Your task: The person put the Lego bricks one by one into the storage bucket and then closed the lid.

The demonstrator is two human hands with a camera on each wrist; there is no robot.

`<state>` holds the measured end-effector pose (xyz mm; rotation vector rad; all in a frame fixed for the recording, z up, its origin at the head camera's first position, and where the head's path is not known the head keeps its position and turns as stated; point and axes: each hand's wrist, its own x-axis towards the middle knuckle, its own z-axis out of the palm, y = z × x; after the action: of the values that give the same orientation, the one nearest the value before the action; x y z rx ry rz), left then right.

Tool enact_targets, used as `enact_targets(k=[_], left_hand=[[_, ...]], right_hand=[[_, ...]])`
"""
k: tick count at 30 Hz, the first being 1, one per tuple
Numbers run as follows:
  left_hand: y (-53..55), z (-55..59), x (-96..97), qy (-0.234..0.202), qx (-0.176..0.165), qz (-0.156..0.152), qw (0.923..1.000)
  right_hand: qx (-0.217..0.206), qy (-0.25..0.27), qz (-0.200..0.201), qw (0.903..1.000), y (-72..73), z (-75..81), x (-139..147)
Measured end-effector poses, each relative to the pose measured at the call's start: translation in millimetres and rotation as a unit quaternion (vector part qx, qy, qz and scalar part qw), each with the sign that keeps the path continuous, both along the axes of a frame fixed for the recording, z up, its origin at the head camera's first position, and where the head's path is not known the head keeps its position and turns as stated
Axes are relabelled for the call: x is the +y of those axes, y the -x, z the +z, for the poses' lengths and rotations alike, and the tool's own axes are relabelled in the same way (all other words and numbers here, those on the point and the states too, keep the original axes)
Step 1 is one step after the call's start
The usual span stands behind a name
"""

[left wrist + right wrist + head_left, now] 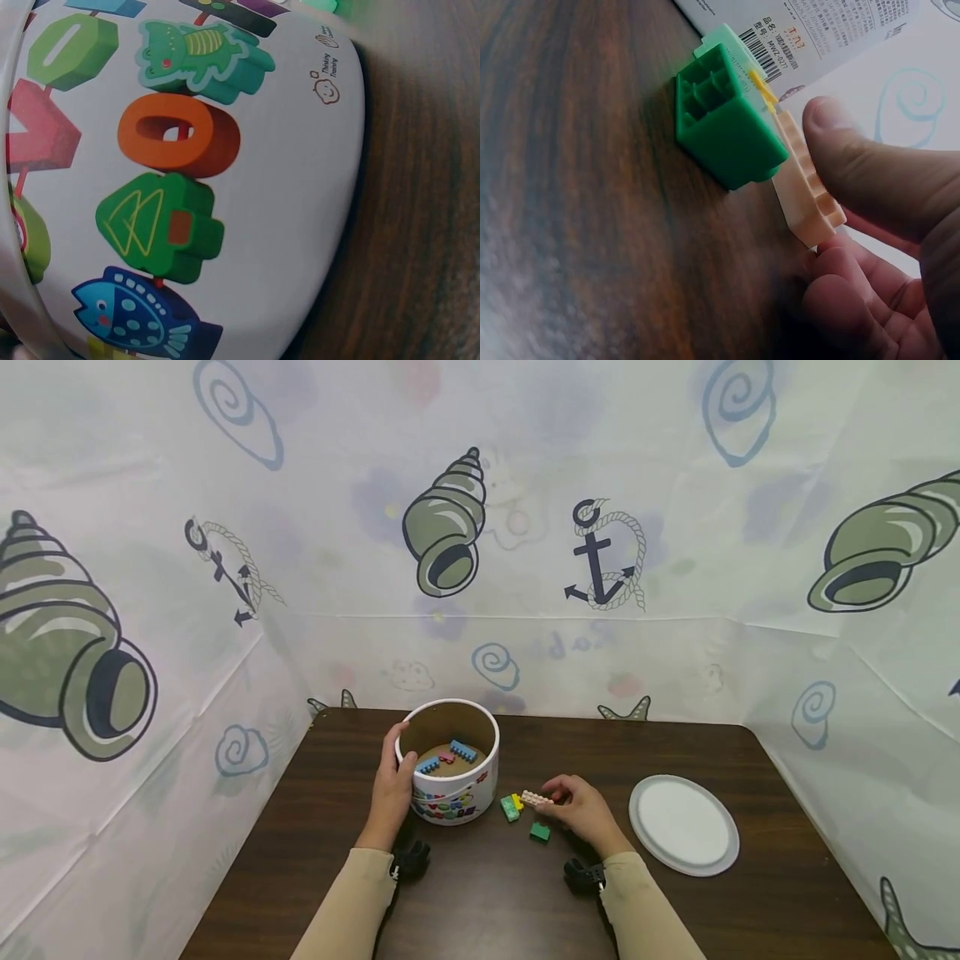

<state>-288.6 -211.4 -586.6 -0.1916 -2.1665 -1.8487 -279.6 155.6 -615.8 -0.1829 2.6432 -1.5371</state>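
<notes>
My left hand (392, 789) grips the left side of a round white tub (459, 802), its fingers at the rim. Colourful letters and animals are printed on the tub's wall (277, 202). Inside lie blue bricks (462, 751) and a pink brick (446, 757). To the tub's right, my right hand (581, 810) pinches the end of a peach building brick (536, 798) between thumb (855, 157) and fingers. Beside that brick are a yellow brick (517, 802) and a light green brick (510, 808). A dark green brick (731, 124) lies nearer to me on the table.
A white round lid (684, 825) lies flat on the dark brown wooden table (480, 902), right of my right hand. Printed sheets (525, 568) with shells and anchors hang behind and along both sides. Each wrist wears a black strapped device.
</notes>
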Motion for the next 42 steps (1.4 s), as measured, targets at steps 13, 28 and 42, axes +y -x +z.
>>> enact_targets(k=[13,28,42], left_hand=[[-0.4,-0.4,1.2,0.004,-0.012,0.014,0.9998],[-1.0,3.3,1.5,-0.001,-0.009,0.011,0.9999],[-3.4,3.7,3.0,-0.005,-0.003,0.015,0.9999]], right_hand=[[0.025,-0.033,-0.002,0.9991,0.9,1.9,-0.6],[-0.007,0.027,-0.033,0.9991,6.4,-6.0,5.2],[-0.030,0.111,-0.074,0.9907,1.8,-7.6,3.6]])
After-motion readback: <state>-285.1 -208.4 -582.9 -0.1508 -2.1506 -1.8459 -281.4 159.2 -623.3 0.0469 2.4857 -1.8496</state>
